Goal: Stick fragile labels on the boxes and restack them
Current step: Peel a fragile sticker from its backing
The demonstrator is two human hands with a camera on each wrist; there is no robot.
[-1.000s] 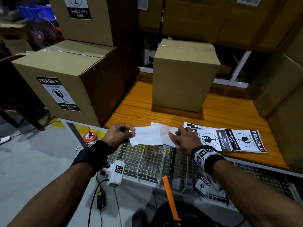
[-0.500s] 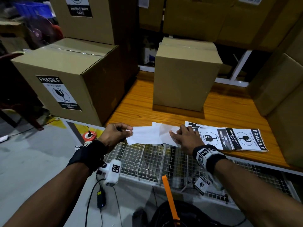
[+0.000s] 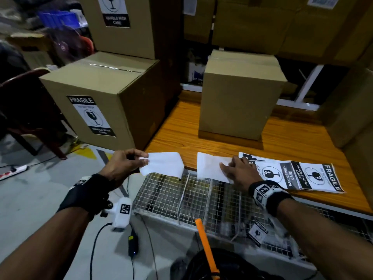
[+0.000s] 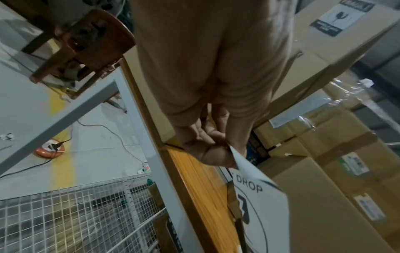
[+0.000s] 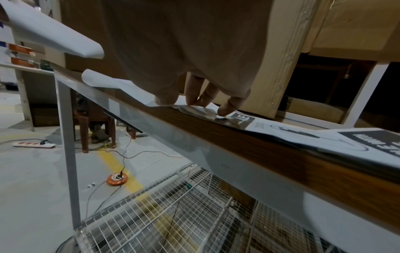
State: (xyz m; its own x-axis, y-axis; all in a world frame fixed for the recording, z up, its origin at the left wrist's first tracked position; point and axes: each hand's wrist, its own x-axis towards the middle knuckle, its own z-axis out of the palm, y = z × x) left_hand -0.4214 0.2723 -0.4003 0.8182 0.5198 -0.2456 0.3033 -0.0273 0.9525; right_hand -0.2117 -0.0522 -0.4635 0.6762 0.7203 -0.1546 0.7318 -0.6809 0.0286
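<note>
My left hand [image 3: 144, 158] pinches a peeled fragile label [image 3: 163, 163] by its edge, white back up, off the table's front left corner. The left wrist view shows that hand [image 4: 216, 154] and the label's printed face [image 4: 259, 196]. My right hand [image 3: 226, 165] presses straight fingers [image 5: 205, 102] on the white backing sheet [image 3: 207, 166] at the table edge. A strip of fragile labels [image 3: 302, 176] lies just right of it. A plain brown box [image 3: 238, 98] with no label in sight stands on the wooden table [image 3: 181, 134]. A labelled box [image 3: 101, 98] stands to the left.
A wire basket [image 3: 181, 195] sits below the table's front edge, with an orange handle [image 3: 205, 241] near me. Stacked cartons [image 3: 353, 118] wall the table's right side and back. A dark chair [image 3: 24, 93] and a power strip [image 3: 14, 170] are on the floor at left.
The label has come apart from the backing sheet. My left hand has pulled it to the left, leaving a gap. My right hand stays pressed on the backing.
</note>
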